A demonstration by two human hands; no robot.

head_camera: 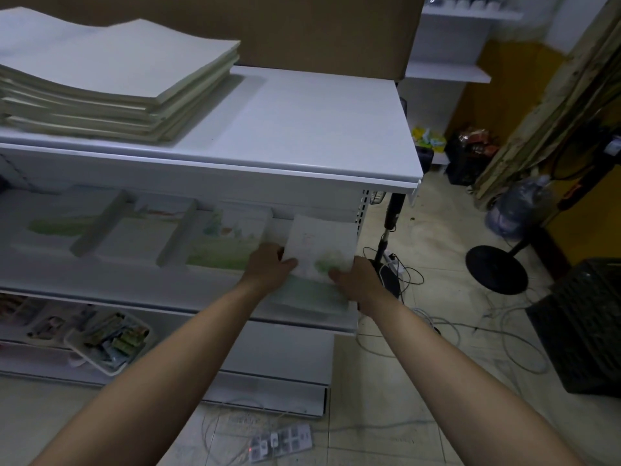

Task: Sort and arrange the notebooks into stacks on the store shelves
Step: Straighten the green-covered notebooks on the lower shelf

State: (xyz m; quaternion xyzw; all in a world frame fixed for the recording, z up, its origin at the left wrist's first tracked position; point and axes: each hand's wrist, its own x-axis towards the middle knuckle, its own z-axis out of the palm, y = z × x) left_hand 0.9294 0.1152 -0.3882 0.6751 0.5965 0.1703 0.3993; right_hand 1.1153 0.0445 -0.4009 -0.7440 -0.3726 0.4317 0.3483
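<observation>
White and flat, a plastic power strip (282,440) lies on the tiled floor nearest the camera, among loose pale cables (447,327). Above it, on the lowest tier of the white metal shelf unit (302,129), a white tray (75,346) holds small mixed packets.

Both bare arms reach to the right end of the middle tier. The left hand (268,267) grips the left edge of a thin white notebook with a green patch on its cover (321,247), thumb lying on top. The right hand (356,280) pinches its near right corner, thumb on the cover. The notebook is tilted over a pale green notebook (302,294) lying flat on that tier. To the left, more pale illustrated notebooks (225,243) lie in a row.

On the top tier's left side sits a stack of large cream paper pads (111,79), with brown cardboard (319,28) behind. Far right, a black round fan base (497,267) stands near a black crate (581,331).
</observation>
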